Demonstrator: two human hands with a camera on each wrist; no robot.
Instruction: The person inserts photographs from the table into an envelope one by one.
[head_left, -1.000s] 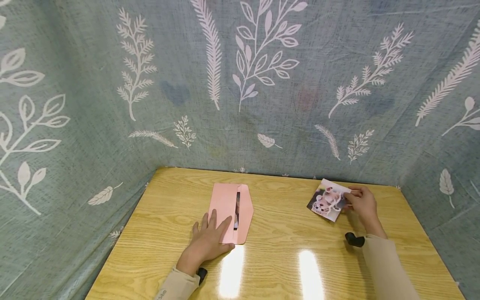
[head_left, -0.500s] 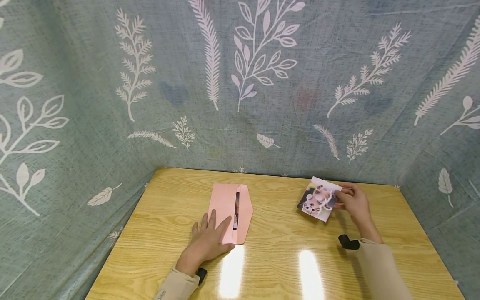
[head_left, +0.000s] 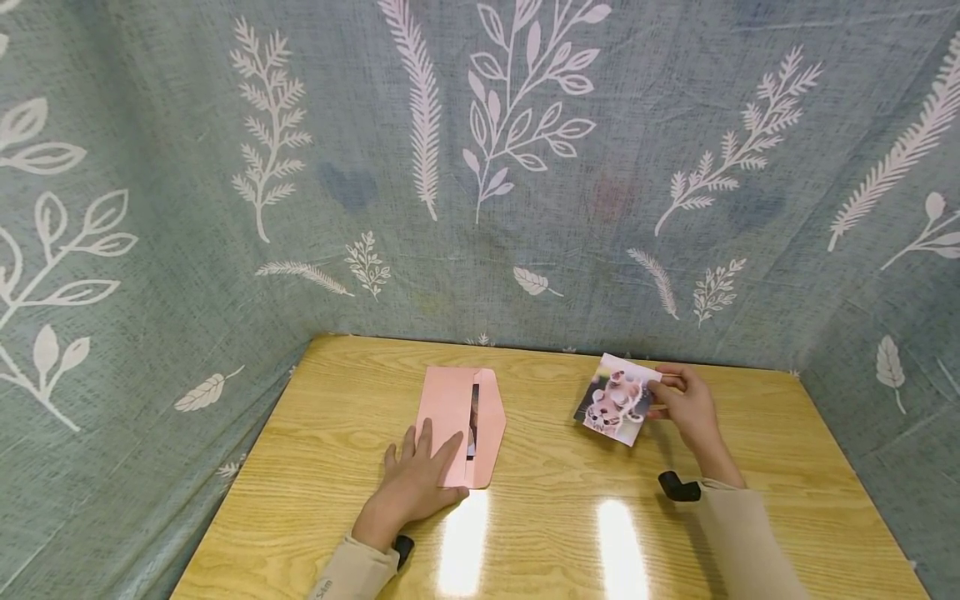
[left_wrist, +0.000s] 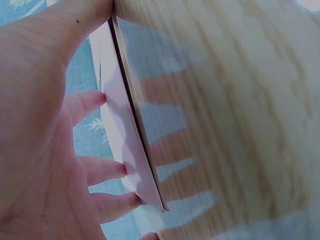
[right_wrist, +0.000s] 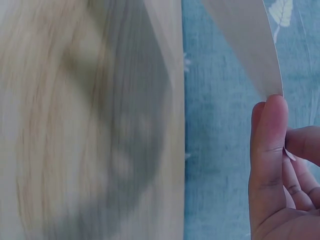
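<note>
A pink envelope (head_left: 442,408) lies on the table with its pointed flap folded out to the right. Through its slit shows a strip of a dark picture (head_left: 473,417). My left hand (head_left: 412,483) rests on the envelope's lower left part, fingers spread; in the left wrist view its fingertips touch the pink paper (left_wrist: 127,130). Above the table on the right, my right hand (head_left: 686,408) pinches a photo card (head_left: 615,400) by its right edge. The card carries a picture of a small furry animal and is tilted. Its pale back (right_wrist: 250,40) shows in the right wrist view.
The wooden table (head_left: 555,483) has bright light reflections near its front. A grey-green curtain (head_left: 450,275) with white leaf prints hangs behind the table and along both sides. Black wrist mounts (head_left: 678,487) sit under the sleeves.
My right hand has moved left with the photo card, bringing it closer to the envelope. The left hand and the envelope have stayed in place.
</note>
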